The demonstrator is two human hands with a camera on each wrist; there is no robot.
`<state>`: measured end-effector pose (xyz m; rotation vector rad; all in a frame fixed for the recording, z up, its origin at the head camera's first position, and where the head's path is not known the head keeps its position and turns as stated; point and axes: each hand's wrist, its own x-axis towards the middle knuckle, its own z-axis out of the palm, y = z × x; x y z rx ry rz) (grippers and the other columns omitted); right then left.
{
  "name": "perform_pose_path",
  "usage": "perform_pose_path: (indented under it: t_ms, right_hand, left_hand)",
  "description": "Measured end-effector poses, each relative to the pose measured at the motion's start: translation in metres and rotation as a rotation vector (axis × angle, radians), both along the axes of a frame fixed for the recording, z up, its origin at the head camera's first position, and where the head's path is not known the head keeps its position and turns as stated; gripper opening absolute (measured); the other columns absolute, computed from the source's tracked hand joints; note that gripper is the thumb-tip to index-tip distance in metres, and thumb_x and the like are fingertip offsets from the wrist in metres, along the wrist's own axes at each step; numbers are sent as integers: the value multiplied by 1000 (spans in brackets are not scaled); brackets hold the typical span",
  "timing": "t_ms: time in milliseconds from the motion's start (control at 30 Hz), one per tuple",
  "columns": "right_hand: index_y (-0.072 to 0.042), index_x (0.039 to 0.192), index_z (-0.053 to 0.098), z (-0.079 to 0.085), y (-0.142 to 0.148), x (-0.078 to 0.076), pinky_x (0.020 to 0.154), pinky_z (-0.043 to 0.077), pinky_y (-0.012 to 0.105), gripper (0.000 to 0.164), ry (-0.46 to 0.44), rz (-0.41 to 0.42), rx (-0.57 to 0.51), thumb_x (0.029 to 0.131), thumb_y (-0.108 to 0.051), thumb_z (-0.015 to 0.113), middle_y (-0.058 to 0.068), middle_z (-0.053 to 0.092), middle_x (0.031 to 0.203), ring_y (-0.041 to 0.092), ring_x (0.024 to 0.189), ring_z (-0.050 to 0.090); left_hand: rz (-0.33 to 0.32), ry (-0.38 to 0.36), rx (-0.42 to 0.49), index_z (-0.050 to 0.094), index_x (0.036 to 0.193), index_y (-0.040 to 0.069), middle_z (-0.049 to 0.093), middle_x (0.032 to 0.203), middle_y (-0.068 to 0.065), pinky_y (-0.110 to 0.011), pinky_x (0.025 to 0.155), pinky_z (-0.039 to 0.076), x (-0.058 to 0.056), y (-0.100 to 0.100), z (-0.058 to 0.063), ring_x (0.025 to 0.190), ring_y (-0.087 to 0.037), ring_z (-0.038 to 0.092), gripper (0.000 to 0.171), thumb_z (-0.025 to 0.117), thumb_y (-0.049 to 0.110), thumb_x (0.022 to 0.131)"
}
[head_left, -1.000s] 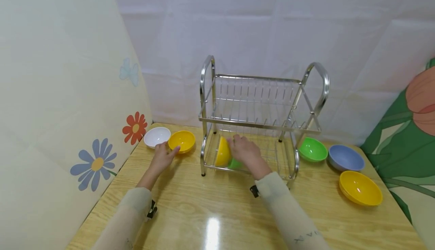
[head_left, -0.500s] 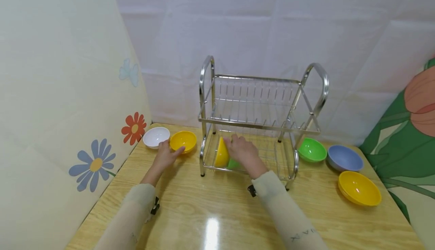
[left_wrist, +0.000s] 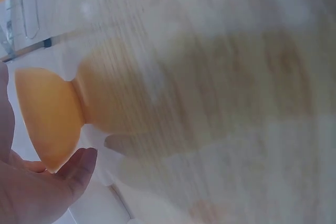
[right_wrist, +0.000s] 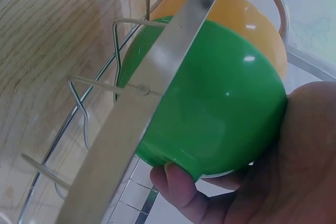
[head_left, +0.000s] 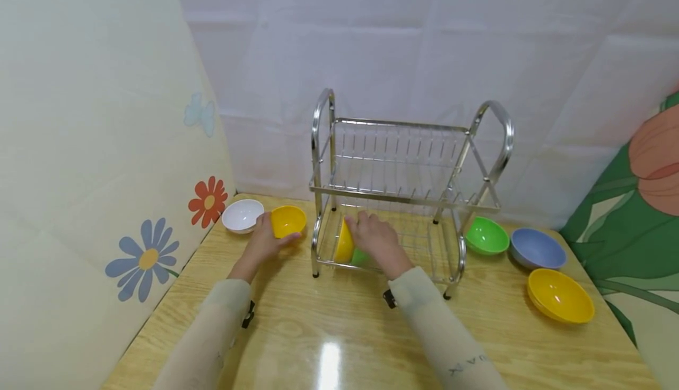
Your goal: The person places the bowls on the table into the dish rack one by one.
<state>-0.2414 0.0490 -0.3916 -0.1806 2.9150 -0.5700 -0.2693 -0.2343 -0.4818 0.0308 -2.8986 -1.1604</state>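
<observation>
Between the thumb and fingers of my left hand (head_left: 262, 243) is a small yellow bowl (head_left: 289, 221), upright on the table. In the left wrist view, fingertips curl against this bowl's (left_wrist: 50, 114) rim side; its foot rests on the tabletop. My right hand (head_left: 376, 240) reaches into the lower tier of a metal dish rack (head_left: 403, 198) and grips a green bowl (right_wrist: 210, 98) that stands on edge. The head view shows only a sliver of it below the hand. Beside it, another yellow bowl (head_left: 345, 244) stands on edge at the rack's left end.
A white bowl (head_left: 243, 216) sits left of my left hand. To the right of the rack are a green bowl (head_left: 487, 236), a blue bowl (head_left: 538, 248) and a larger yellow bowl (head_left: 560, 296). The rack's upper tier has wire slots. Walls stand behind and left.
My left hand has moved right and closed in around the small yellow bowl, which has shifted slightly right. The right hand stays at the green bowl in the rack, moving only a little.
</observation>
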Motion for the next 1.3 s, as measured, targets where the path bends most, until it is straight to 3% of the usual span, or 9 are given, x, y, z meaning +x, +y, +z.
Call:
perform_pose_path:
  t_ms: [267,700,967,1300]
  right_hand:
    - [-3,148,43,-5,-2,-1,95,52,57,71,27,0,-21,108,-56,20,24,55,138,44,117,58]
    - [-5,146,46,-9,-4,-4,80,55,51,69,53,6,-9,109,-55,16,22,60,127,39,100,61]
    - [-6,151,42,-8,-4,-4,96,51,58,75,42,-1,-15,107,-58,12,22,55,141,44,120,56]
    - [-7,151,43,-9,-4,-5,91,53,57,76,43,-4,-6,107,-60,10,22,56,139,44,116,58]
  left_hand:
    - [6,-28,-56,10,158,-8,10,163,-30,-60,119,25,-7,8,1,145,-50,26,121,75,62,83]
    - [33,-44,-110,10,157,-9,10,163,-30,-59,120,24,-13,10,-3,147,-49,23,125,73,68,81]
    - [22,-48,-129,8,157,-10,7,163,-31,-58,121,23,-14,12,-4,148,-49,19,124,74,64,83]
    - [13,-44,-118,9,157,-10,8,162,-31,-58,121,23,-15,11,-5,147,-49,20,125,72,68,82]
